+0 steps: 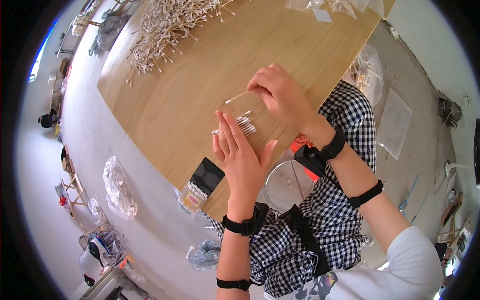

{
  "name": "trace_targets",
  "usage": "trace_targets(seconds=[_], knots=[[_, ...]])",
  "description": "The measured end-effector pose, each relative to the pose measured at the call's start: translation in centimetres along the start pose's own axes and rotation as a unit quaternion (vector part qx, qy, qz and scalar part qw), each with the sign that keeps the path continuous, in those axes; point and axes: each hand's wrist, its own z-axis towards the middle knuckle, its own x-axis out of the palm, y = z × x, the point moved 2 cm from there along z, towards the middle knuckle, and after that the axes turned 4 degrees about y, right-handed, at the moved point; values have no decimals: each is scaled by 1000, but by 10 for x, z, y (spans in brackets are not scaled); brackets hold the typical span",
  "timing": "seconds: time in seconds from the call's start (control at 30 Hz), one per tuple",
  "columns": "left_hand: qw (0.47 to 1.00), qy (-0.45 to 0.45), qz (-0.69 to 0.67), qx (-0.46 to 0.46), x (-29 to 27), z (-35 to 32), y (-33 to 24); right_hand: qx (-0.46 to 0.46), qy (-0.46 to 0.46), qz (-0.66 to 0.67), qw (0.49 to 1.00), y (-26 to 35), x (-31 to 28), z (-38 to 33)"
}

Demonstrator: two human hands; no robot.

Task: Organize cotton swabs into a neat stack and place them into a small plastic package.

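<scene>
The right hand (pixel 281 96) pinches a single cotton swab (pixel 237 98) near one end between thumb and fingers, its white tip pointing left just above the wooden table (pixel 200 95). The left hand (pixel 239 152) is laid flat with fingers extended and thumb spread, its fingers partly covering a small bundle of cotton swabs (pixel 247 126) lying side by side on the tabletop; whether it presses on them I cannot tell. Near the table's close edge, left of that hand, a black faceted object (pixel 207 176) lies beside a clear container packed with swabs (pixel 192 198). A large loose swab heap (pixel 162 32) covers the far left part.
</scene>
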Motion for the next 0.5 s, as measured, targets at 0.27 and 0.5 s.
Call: trace_targets(seconds=[0.27,0.5], knots=[[901,-179,-382,-102,-4,-9,23,-55,67,24,996,26,20,-17],[749,-211,-616,-123,6,11,16,212,42,393,894,50,29,-31]])
